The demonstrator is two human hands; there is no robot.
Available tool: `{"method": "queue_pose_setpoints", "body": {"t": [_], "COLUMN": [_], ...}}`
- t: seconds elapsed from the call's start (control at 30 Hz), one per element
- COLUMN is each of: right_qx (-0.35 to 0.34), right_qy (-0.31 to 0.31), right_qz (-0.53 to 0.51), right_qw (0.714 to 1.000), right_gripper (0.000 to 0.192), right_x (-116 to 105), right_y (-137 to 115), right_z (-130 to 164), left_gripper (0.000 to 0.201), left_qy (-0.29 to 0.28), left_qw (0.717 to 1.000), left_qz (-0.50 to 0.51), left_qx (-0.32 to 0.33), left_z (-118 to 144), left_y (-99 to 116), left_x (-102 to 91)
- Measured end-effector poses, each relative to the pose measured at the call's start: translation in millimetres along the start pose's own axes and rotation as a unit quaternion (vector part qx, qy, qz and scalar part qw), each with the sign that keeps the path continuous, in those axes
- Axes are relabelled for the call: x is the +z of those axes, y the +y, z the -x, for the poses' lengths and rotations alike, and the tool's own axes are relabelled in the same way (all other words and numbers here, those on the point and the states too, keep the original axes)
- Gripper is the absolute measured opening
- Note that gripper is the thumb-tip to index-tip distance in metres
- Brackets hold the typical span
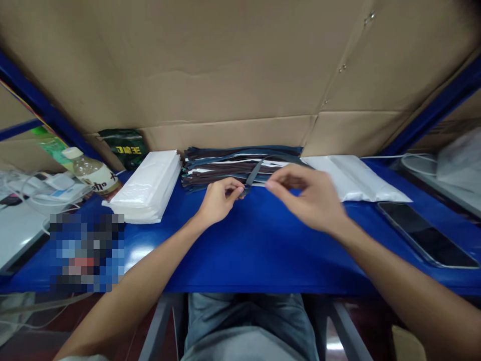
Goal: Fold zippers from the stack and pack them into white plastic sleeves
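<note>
Fingers of the left hand (217,199) pinch the lower end of a dark strip (251,179), thumb and forefinger closed on it just above the blue table (263,245). From that pinch the strip runs up and back, its far end lying on the pile of dark strips (240,164) behind. The right hand (310,196) hovers close by to the right of the strip's end, fingers curled and loosely parted, thumb and forefinger nearly meeting but holding nothing that can be made out.

The pile sits at the back of the table against a cardboard wall (233,65), its strips stacked flat in black, brown and blue-grey. Just left of the pile lies a stack of white plastic bags (148,188), and just right of it a single flat white bag (353,178); what is inside these cannot be told. Farther left a plastic bottle (92,173) lies tilted, holding pale liquid, with a dark green packet (124,145) behind it. A phone (424,233) rests screen-up at the table's right edge
</note>
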State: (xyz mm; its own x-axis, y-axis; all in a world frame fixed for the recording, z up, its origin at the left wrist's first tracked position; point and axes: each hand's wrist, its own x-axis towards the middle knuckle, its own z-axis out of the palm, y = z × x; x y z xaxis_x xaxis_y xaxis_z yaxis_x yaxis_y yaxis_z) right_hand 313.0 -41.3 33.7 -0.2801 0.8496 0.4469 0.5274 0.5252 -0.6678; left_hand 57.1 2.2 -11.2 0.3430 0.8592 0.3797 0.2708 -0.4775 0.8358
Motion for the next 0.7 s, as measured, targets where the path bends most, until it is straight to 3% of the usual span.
{"method": "queue_pose_setpoints", "body": {"t": [0.17, 0.23, 0.33, 0.53, 0.7], "right_qx": [0.047, 0.05, 0.042, 0.031, 0.022], "right_qy": [-0.073, -0.066, -0.065, -0.124, -0.173], "right_qz": [-0.019, -0.041, -0.081, -0.142, -0.187], "right_qw": [0.996, 0.996, 0.994, 0.982, 0.967], "right_gripper": [0.035, 0.037, 0.036, 0.036, 0.033], "right_x": [37, 44, 45, 39, 33], "right_y": [25, 30, 30, 29, 39], "right_z": [-7, -6, -3, 0, 0], "left_gripper": [0.021, 0.023, 0.024, 0.026, 0.019], "left_qy": [-0.004, -0.015, -0.024, -0.048, -0.03], "left_qw": [1.0, 1.0, 0.999, 0.998, 1.0], "left_qz": [-0.016, 0.007, 0.041, 0.033, 0.002], "left_qx": [0.005, 0.005, 0.001, -0.008, -0.003], "left_z": [3, 3, 3, 4, 6], "left_y": [7, 7, 9, 15, 12], "left_x": [5.2, 7.2, 9.2, 11.0, 12.1]}}
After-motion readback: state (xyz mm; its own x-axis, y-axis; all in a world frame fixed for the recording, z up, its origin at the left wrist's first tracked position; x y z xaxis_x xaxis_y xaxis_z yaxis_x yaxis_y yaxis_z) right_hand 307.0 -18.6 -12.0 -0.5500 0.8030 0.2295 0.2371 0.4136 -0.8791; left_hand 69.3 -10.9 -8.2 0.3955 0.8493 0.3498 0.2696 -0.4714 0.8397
